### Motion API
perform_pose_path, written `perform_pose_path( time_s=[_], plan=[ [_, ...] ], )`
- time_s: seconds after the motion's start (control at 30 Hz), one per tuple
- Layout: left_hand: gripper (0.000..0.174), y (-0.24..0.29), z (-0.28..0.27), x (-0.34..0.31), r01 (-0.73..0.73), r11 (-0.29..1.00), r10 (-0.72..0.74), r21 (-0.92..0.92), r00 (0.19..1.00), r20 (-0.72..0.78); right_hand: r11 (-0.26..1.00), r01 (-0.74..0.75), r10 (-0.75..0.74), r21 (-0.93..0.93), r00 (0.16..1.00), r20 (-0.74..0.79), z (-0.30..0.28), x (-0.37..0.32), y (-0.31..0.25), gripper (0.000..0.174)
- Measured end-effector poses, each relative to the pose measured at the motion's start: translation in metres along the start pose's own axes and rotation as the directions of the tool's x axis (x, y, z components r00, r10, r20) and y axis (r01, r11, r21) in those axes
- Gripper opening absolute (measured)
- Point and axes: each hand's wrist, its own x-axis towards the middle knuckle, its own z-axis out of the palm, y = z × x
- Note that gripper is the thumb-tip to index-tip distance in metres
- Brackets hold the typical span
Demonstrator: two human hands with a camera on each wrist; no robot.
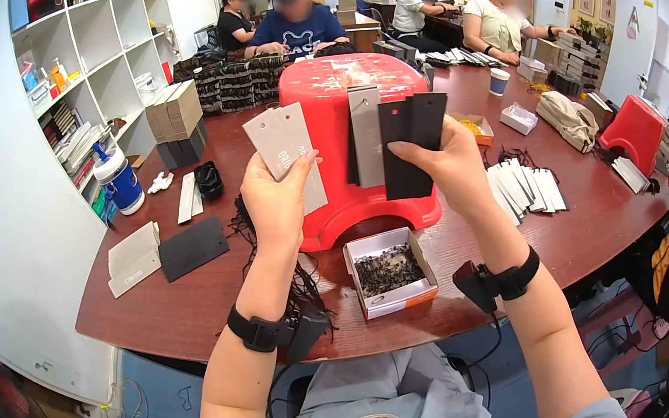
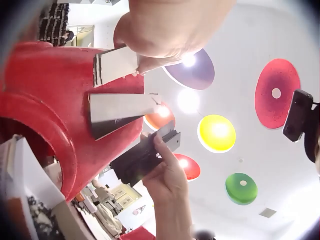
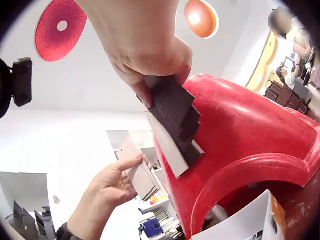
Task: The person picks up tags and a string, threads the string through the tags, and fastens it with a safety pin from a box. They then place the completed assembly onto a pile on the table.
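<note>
Grey tags (image 1: 284, 151) are pinched in the left hand (image 1: 277, 200) and a fan of black tags (image 1: 415, 141) is gripped in the right hand (image 1: 454, 169), both raised before a red stool (image 1: 368, 204) on the desk (image 1: 194, 308). Left wrist view: curled fingers clamp the grey tags. Right wrist view: fingers clamp the black fan beside the stool.

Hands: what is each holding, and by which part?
Left hand pinches grey tags by their lower end; right hand grips fanned black and grey tags by their lower end.
</note>
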Motion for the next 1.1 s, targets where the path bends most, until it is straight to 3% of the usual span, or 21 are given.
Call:
perform_pose_path(
  time_s=[0.23,0.4,0.53,0.67,0.77,0.97,1.1],
  plan=[
    [0.020,0.009,0.001,-0.007,0.030,0.999,-0.032,0.032,0.996,0.079,0.999,-0.031,0.032,-0.031,0.999,0.030,0.009,0.012,0.005,0.020],
    [0.020,0.014,0.014,-0.009,0.055,0.996,-0.041,-0.067,0.981,0.189,0.993,-0.077,0.081,0.089,0.996,-0.040,0.008,0.013,0.004,0.016],
    [0.022,0.007,0.022,-0.001,0.050,0.997,-0.062,0.055,0.971,0.230,0.998,-0.057,0.058,0.015,0.995,-0.079,0.008,0.019,0.013,0.015],
    [0.023,0.005,0.032,0.004,0.022,0.984,-0.067,0.177,0.966,0.248,0.997,-0.045,0.049,0.064,0.997,-0.062,0.009,0.021,0.014,0.016],
    [0.023,0.002,0.032,0.004,0.000,0.986,-0.045,0.169,0.964,0.262,0.995,-0.051,0.056,0.085,0.997,-0.059,0.009,0.021,0.013,0.016],
    [0.022,-0.007,0.029,0.002,0.085,0.996,-0.084,0.002,0.976,0.203,0.995,-0.064,0.069,0.078,0.995,-0.070,0.005,0.021,0.015,0.016],
    [0.021,-0.016,0.028,0.008,0.125,0.992,-0.126,0.014,0.987,0.104,0.983,-0.075,0.092,0.169,0.992,-0.090,-0.003,0.014,0.016,0.016]
  ],
)
